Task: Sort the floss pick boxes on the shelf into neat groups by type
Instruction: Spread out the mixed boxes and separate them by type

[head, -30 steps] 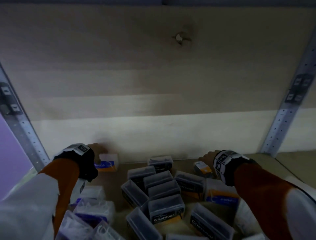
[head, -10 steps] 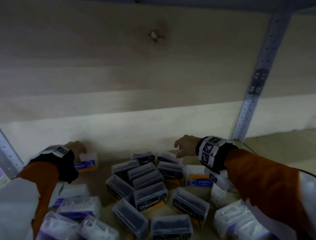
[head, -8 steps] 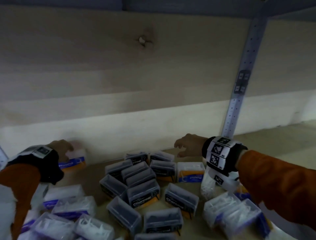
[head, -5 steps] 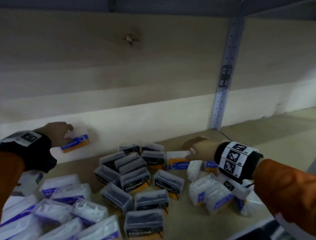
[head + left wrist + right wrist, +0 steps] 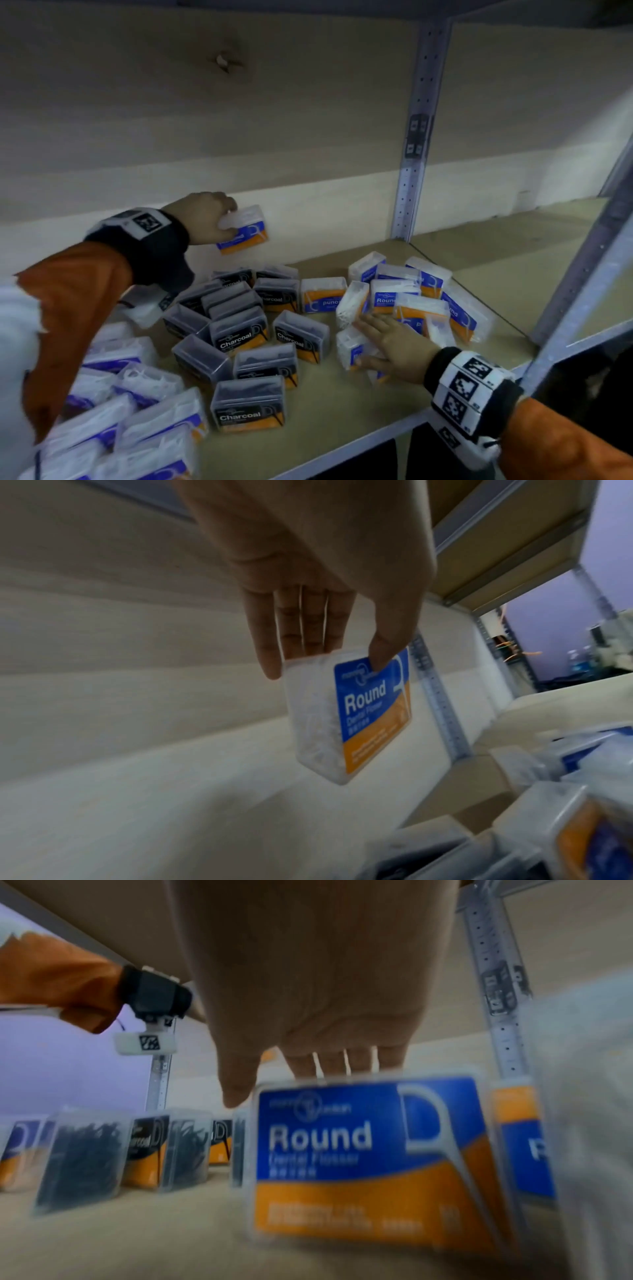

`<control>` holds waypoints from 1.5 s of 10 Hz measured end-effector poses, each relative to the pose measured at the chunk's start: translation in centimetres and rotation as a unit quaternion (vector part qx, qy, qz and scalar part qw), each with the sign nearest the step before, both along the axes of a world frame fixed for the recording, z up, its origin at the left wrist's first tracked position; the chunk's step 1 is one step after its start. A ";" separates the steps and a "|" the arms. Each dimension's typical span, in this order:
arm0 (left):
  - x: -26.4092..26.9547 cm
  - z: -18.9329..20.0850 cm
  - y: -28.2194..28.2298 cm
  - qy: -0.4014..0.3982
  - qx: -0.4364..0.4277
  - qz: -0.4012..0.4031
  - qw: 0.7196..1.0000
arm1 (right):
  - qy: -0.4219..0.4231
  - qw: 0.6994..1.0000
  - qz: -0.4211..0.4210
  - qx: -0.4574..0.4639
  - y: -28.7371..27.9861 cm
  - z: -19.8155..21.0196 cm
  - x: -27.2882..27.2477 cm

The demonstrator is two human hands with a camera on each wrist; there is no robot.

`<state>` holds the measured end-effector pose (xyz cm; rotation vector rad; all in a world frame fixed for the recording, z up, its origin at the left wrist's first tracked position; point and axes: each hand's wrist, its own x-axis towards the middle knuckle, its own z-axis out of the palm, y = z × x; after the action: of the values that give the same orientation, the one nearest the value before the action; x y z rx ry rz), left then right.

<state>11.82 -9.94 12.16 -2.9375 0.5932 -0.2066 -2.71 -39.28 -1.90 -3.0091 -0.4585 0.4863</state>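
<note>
My left hand (image 5: 205, 219) (image 5: 322, 631) pinches a clear "Round" floss box (image 5: 244, 229) (image 5: 352, 712) with a blue and orange label and holds it in the air near the back wall. My right hand (image 5: 394, 342) (image 5: 308, 1069) lies flat with straight fingers on top of the Round boxes (image 5: 404, 301) heaped at the right; one of them (image 5: 369, 1156) fills the right wrist view. Dark "Charcoal" boxes (image 5: 239, 332) cluster in the middle of the shelf (image 5: 342, 421). Purple-labelled boxes of white picks (image 5: 137, 411) lie at the front left.
A perforated metal upright (image 5: 416, 137) stands at the back right of the bay, another (image 5: 589, 274) at the front right corner. The wooden back wall (image 5: 274, 120) closes the rear. A bare shelf (image 5: 513, 246) continues to the right.
My left hand has lifted its Round box off the shelf and carried it rightward. My right hand has come forward from the back wall and settled flat on the Round boxes at the right.
</note>
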 end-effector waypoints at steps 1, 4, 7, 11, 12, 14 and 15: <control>0.2 -0.5 -3.8 0.007 -0.009 -0.028 1.000 | -0.001 1.000 -0.007 0.019 0.2 -0.8 -0.4; 2.4 -3.8 -13.2 0.049 0.023 -0.065 0.996 | -0.058 0.998 -0.012 0.034 0.1 -2.5 -0.7; 5.1 -6.7 -18.5 0.087 0.069 -0.035 0.993 | -0.069 0.997 0.001 0.043 0.1 -2.7 -0.5; 7.1 -9.5 -21.1 0.157 0.181 -0.004 0.971 | -0.086 0.995 0.012 0.053 -0.2 -3.4 -0.1; 7.5 -10.1 -21.3 0.169 0.179 0.004 0.969 | -0.089 0.994 0.011 0.060 -0.2 -3.6 0.0; 8.4 -10.8 -20.7 0.182 0.207 0.011 0.961 | -0.090 0.994 0.007 0.065 -0.1 -3.7 0.0; 8.5 -10.9 -20.3 0.192 0.222 0.010 0.956 | -0.085 0.994 0.007 0.067 -0.1 -3.6 -0.1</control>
<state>20.33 -30.20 1.26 -2.5447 0.5654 0.4544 -2.79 -39.37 -5.50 -2.9312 -0.5005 0.1930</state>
